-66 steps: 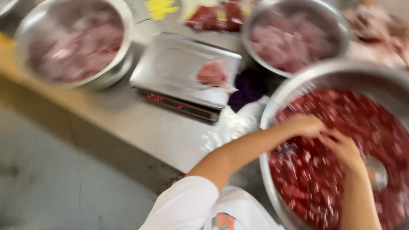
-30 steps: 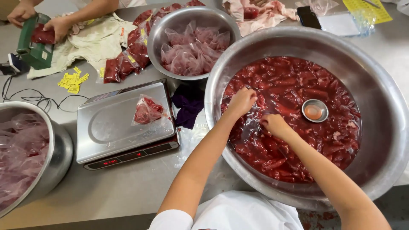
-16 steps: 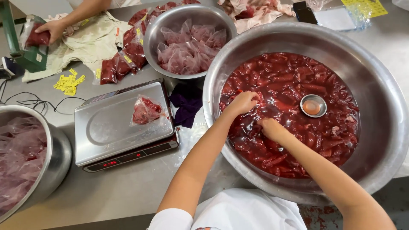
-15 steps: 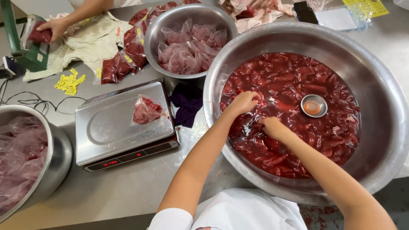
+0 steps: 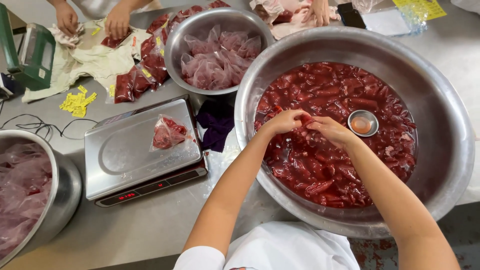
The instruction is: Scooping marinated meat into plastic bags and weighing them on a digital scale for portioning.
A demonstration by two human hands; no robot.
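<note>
A wide steel basin [image 5: 440, 115] holds dark red meat pieces [image 5: 320, 170] in red liquid, with a small steel cup [image 5: 362, 123] floating in it. My left hand [image 5: 284, 121] and my right hand [image 5: 330, 131] meet over the meat at the basin's left side, fingers pinched together on a meat piece between them. To the left stands a steel scale [image 5: 125, 150] with one clear bag of meat [image 5: 167, 134] lying on its pan.
A steel bowl of filled bags [image 5: 217, 50] sits behind the scale, another bowl of bags [image 5: 30, 190] at the left edge. A purple cloth [image 5: 215, 122], sealed meat packs [image 5: 142, 75], yellow labels [image 5: 77, 100] and a green sealer [image 5: 30, 55] lie about. Other people's hands [image 5: 117, 20] work at the far side.
My right hand has risen from the liquid and moved up to meet my left hand. The other person has left the green sealer and now handles a pack on the cloth.
</note>
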